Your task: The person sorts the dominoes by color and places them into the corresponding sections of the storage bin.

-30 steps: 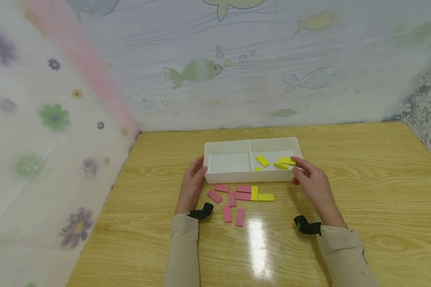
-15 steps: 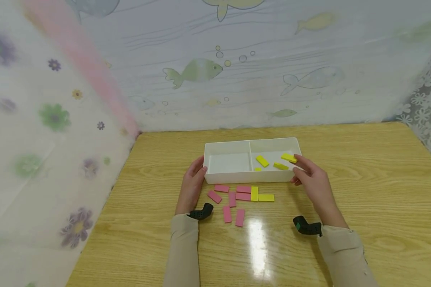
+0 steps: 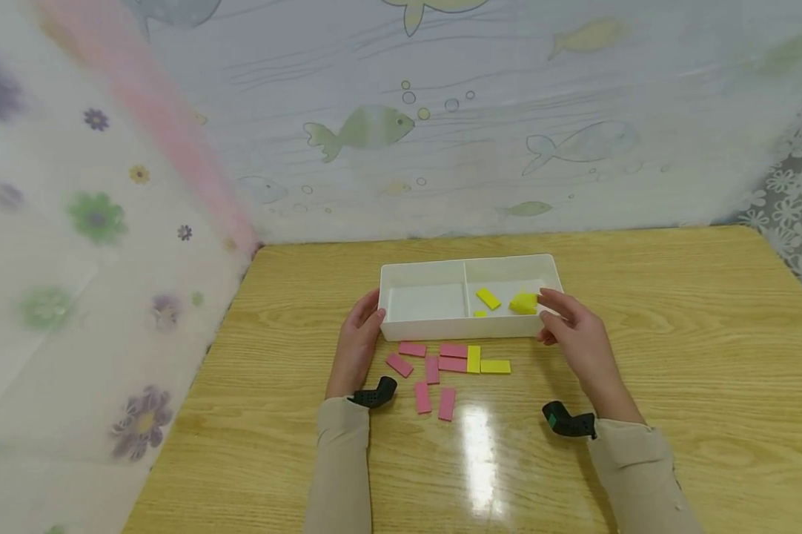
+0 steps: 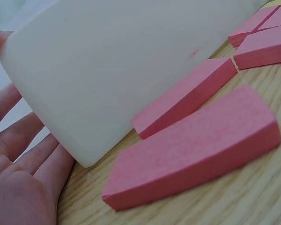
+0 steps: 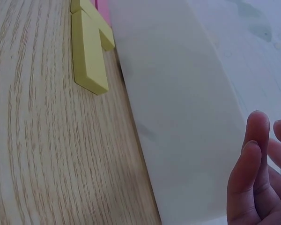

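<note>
In the head view a white two-compartment box (image 3: 422, 330) stands on the table. My left hand (image 3: 356, 345) holds its left end, thumb at the front corner and fingers along the end wall. My right hand (image 3: 577, 334) is over the right end, its fingertips just beside a blurred yellow block (image 3: 524, 300) in the right compartment. That block overlaps another yellow one there. In the right wrist view the fingers (image 5: 257, 129) are bent and apart, with no block visible among them. Two other yellow blocks, one a lone block (image 3: 488, 299), lie in the same compartment.
Several pink blocks (image 3: 422, 397) lie loosely in front of the box. Two yellow blocks, one upright in view (image 3: 474, 360) and one crosswise (image 3: 495, 366), lie beside them. The left compartment (image 3: 424, 302) holds nothing. A fish-patterned curtain (image 3: 441, 170) hangs behind the table.
The yellow block at my right fingertips has moved left and down onto the others in the right compartment, away from the fingers. My right hand shifted slightly left. The left hand stays put.
</note>
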Action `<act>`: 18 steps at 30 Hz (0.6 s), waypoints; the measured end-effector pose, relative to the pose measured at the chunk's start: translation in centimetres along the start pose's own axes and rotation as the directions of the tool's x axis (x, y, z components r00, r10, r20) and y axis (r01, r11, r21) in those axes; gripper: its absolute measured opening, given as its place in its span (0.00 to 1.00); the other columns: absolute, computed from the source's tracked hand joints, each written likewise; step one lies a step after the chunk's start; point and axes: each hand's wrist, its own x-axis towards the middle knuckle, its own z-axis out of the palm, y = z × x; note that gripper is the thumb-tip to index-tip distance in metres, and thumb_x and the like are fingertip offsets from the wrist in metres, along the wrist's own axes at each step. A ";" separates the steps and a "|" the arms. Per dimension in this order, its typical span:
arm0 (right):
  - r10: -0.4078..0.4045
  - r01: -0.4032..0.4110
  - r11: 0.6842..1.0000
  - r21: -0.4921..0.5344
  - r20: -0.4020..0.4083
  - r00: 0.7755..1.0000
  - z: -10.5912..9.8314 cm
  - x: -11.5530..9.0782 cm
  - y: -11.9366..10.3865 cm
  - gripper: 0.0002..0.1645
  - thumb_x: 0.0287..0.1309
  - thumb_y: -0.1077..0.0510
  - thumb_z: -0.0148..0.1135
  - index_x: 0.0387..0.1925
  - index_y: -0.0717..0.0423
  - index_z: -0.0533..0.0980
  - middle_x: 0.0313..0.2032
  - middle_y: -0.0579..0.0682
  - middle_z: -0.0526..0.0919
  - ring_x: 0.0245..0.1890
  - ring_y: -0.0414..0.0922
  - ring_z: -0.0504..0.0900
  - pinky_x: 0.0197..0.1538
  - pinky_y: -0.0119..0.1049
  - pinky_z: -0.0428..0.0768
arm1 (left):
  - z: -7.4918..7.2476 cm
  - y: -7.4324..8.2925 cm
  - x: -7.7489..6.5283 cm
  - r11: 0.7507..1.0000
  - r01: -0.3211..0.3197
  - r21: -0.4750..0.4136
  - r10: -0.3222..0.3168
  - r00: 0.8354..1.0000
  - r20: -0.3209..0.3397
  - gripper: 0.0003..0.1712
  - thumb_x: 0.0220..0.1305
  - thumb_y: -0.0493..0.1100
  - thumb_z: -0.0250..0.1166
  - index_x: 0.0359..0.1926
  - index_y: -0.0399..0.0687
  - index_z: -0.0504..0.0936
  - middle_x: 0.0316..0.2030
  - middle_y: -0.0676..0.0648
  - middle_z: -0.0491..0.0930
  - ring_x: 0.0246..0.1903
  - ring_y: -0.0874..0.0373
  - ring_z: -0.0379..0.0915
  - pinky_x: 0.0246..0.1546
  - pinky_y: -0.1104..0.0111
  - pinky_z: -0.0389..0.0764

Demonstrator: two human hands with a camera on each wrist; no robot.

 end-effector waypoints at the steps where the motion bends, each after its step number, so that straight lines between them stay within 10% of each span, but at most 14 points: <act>1: -0.006 0.006 1.000 -0.004 0.000 1.000 0.0 0.0 0.0 0.26 0.62 0.53 0.50 0.61 0.53 0.63 0.55 0.55 0.71 0.27 0.44 0.78 0.32 0.29 0.78 | 0.0 0.0 0.0 1.000 0.002 0.001 -0.002 1.000 0.000 0.28 0.65 0.41 0.52 0.65 0.40 0.57 0.64 0.41 0.56 0.62 0.49 0.52 0.60 0.57 0.56; 18: -0.021 0.021 0.999 -0.043 -0.002 1.000 0.2 -0.3 0.1 0.23 0.63 0.50 0.48 0.57 0.53 0.68 0.53 0.55 0.71 0.28 0.50 0.76 0.33 0.31 0.77 | -0.7 -1.7 0.6 1.000 -0.005 0.007 0.005 1.000 -0.014 0.28 0.64 0.43 0.54 0.64 0.46 0.60 0.63 0.46 0.59 0.62 0.54 0.54 0.59 0.63 0.58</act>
